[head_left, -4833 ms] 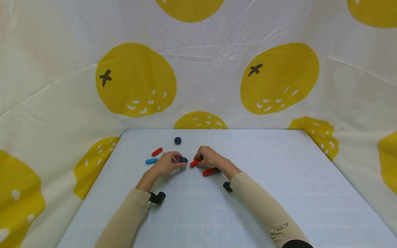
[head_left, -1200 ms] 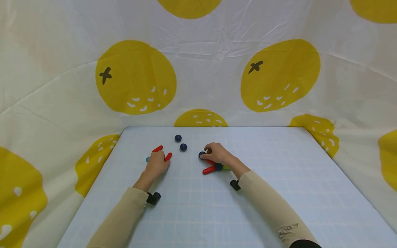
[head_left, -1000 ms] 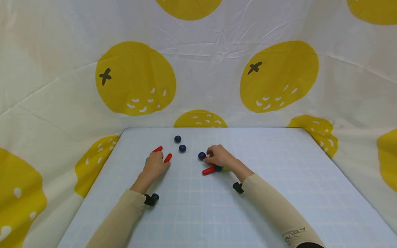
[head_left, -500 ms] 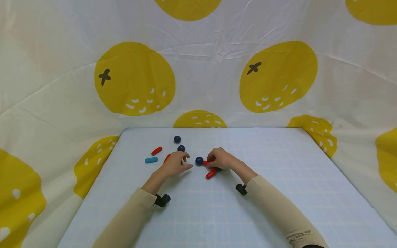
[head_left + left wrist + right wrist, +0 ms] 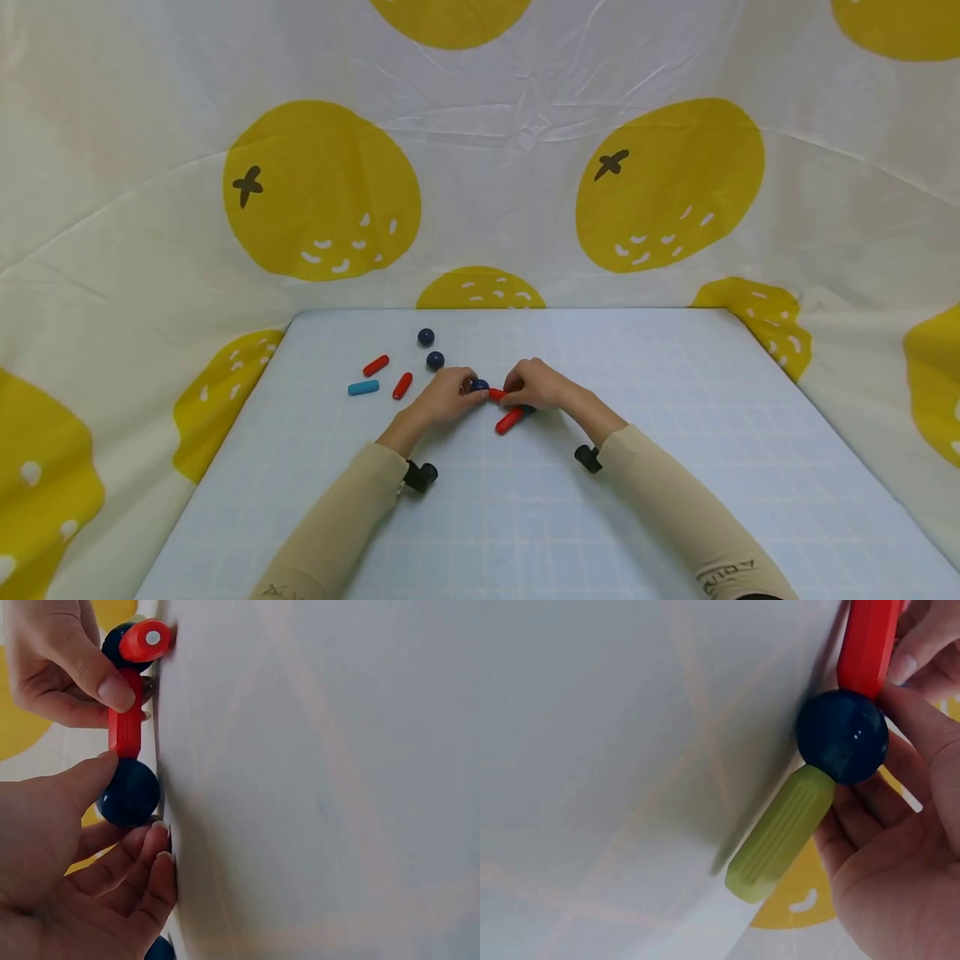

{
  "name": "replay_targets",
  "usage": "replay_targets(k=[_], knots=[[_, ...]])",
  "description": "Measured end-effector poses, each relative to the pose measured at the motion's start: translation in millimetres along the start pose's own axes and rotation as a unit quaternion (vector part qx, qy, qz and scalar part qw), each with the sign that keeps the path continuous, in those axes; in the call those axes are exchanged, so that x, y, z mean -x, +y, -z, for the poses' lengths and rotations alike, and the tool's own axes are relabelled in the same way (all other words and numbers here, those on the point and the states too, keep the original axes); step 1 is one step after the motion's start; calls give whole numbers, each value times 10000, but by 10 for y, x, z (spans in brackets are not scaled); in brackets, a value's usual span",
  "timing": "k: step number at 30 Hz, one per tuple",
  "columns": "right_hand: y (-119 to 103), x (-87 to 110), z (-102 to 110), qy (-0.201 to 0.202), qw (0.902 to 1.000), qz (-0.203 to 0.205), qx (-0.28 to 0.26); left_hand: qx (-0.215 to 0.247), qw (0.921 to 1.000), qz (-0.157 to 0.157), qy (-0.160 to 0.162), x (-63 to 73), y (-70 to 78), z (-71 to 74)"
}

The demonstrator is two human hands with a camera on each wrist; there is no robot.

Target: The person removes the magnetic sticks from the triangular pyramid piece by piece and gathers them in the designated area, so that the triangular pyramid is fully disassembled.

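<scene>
My left hand (image 5: 448,393) holds a dark blue ball (image 5: 129,793) between thumb and fingers, close over the tabletop. A red rod (image 5: 124,727) meets that ball end-on. My right hand (image 5: 536,385) pinches this rod, thumb along its side. The rod's other end reaches a second dark blue ball (image 5: 842,736) beside my right hand's fingers. Also joined to this second ball are another red rod (image 5: 509,421), pointing toward me, and a yellow-green rod (image 5: 780,832), which the right hand hides in the head view.
Left of my hands lie two loose red rods (image 5: 376,365) and a light blue rod (image 5: 363,387). Two dark blue balls (image 5: 426,337) sit behind my left hand. A pale checked cloth (image 5: 480,517) covers the table, and a fruit-printed curtain (image 5: 502,192) hangs behind it.
My left hand has moved right, away from the loose rods, and taken hold of the ball. My right hand has shifted slightly toward me with the joined pieces, and the front red rod has swung.
</scene>
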State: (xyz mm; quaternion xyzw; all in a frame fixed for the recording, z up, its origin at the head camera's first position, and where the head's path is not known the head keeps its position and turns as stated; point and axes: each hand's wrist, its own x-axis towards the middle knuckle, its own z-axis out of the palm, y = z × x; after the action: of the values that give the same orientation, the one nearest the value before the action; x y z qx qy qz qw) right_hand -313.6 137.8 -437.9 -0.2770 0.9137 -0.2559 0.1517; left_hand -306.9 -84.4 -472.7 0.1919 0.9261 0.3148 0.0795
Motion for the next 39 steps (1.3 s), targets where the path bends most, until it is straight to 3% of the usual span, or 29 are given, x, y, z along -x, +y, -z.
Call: replay_targets(k=[20,28,36,39], knots=[[27,8,27,133,9998,95,65,-50,9991,426,-53,-77,113,38],[64,27,28,152,9992,351,95,-231,9965,782,155,-80,133,28],[71,20,-17,107,9994,308,-136,-201,9966,754,269,-87,183,32],[47,-1,-39,65,9994,243,-235,-281,9960,721,454,-173,221,90]])
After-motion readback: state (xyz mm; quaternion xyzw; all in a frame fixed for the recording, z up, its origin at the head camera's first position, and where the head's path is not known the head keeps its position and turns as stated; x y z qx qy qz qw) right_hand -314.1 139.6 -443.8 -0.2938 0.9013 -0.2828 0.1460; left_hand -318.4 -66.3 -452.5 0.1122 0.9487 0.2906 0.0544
